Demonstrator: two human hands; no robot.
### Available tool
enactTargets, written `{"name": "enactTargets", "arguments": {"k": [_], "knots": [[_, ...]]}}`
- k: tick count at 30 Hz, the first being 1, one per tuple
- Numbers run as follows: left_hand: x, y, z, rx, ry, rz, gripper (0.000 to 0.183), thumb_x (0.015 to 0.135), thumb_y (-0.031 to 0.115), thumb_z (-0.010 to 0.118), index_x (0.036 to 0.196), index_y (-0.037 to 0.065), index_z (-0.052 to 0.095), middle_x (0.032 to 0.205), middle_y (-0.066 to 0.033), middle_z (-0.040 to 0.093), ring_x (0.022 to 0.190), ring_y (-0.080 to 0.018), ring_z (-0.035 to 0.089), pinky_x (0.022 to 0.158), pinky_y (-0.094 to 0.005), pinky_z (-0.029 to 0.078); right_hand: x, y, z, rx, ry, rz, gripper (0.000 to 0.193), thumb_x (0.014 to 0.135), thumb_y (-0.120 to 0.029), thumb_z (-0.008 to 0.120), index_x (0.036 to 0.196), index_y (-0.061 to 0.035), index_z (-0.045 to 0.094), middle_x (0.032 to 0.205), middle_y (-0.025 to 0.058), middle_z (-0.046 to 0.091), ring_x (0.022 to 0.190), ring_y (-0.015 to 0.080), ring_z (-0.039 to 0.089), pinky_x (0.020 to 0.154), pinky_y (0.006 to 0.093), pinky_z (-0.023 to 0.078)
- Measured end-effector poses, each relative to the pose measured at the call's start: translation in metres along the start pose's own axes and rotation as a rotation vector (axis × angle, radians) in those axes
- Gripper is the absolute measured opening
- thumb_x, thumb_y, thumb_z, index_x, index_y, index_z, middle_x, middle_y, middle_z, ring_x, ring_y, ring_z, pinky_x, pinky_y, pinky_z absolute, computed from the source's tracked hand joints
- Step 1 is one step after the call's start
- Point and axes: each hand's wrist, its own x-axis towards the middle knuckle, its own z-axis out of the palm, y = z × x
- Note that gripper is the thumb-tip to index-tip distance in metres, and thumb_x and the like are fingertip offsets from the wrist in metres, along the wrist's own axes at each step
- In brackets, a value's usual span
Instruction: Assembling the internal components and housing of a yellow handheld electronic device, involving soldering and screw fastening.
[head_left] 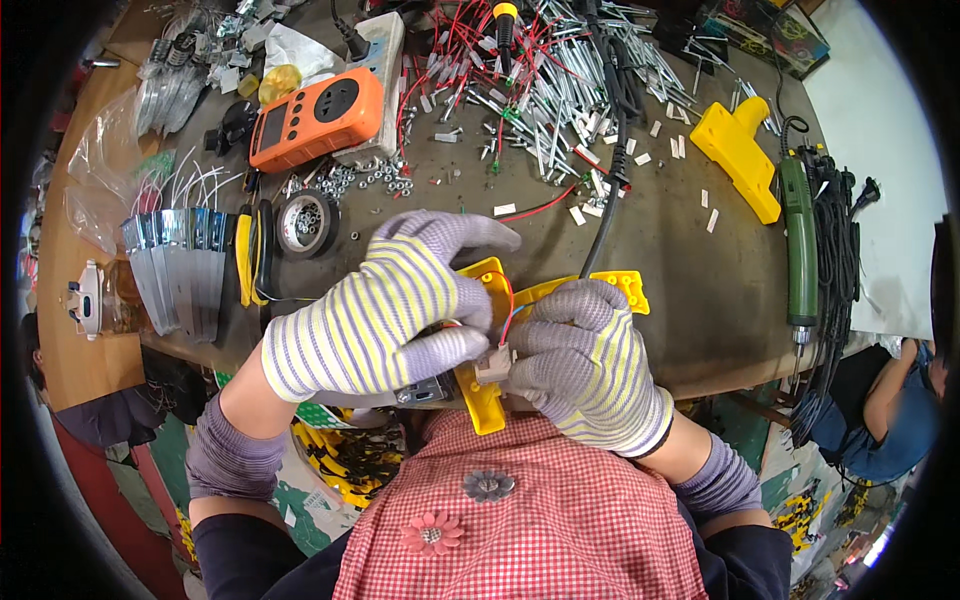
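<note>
Both my hands wear knitted gloves with yellow and grey stripes. At the table's near edge lies an open yellow plastic tool housing half (484, 402), gun-shaped like the one at the right. My left hand (385, 310) covers its left side; the index finger points out while the thumb and other fingers close near a small pale connector block (493, 364). What they pinch is hidden. My right hand (590, 360) curls over the housing's handle, beside the red and blue wires (512, 312) and the black cable (600, 235). A flat metal piece (422, 391) shows under my left hand.
An orange meter (318, 118) rests on a power strip. Farther back lie piled screws (560, 110) and red wires (460, 50). Tape (306, 222), yellow-handled pliers (246, 255) and metal strips (180, 270) are left; a yellow housing (735, 155) and green electric screwdriver (799, 240) right.
</note>
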Motion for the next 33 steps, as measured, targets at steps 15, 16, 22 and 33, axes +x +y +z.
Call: {"name": "enactTargets", "arguments": {"k": [15,16,22,33], "knots": [[-0.006,0.008,0.007,0.295,0.123,0.075,0.012,0.074,0.026,0.068,0.077,0.015,0.064,0.128,-0.0159,0.06,0.119,-0.038,0.055,0.107,-0.0578,0.03,0.003,-0.002,0.0,0.008,0.025,0.009,0.016,0.068,-0.017,0.073,0.083,-0.0174,0.073,0.088,-0.0025,0.069,0.087,0.0212,0.065,0.079,0.043,0.05],[-0.006,0.008,0.006,0.324,0.165,0.078,0.012,0.074,0.025,0.068,0.078,0.014,0.064,0.128,-0.0149,0.061,0.118,-0.0376,0.055,0.106,-0.0578,0.031,0.002,-0.001,0.0,0.008,0.024,0.009,0.016,0.068,-0.017,0.073,0.083,-0.0174,0.073,0.088,-0.0025,0.069,0.087,0.0212,0.065,0.079,0.043,0.05],[-0.012,0.019,0.027,0.452,0.222,0.077,0.015,0.068,0.019,0.07,0.078,0.014,0.061,0.122,-0.0084,0.064,0.11,-0.0333,0.059,0.103,-0.0574,0.035,0.007,-0.005,0.0,-0.013,0.045,0.005,0.011,0.068,-0.016,0.076,0.077,-0.0158,0.069,0.084,-0.0012,0.069,0.081,0.0226,0.065,0.072,0.0425,0.05],[-0.063,0.009,0.023,0.395,0.498,0.1,0.026,0.07,0.032,0.071,0.09,0.017,0.065,0.128,-0.0174,0.058,0.117,-0.0392,0.052,0.101,-0.055,0.038,0.008,-0.011,-0.016,-0.095,0.012,0.004,0.038,0.061,-0.024,0.081,0.093,-0.0122,0.067,0.099,0.0036,0.069,0.092,0.0266,0.064,0.079,0.0456,0.05]]}}
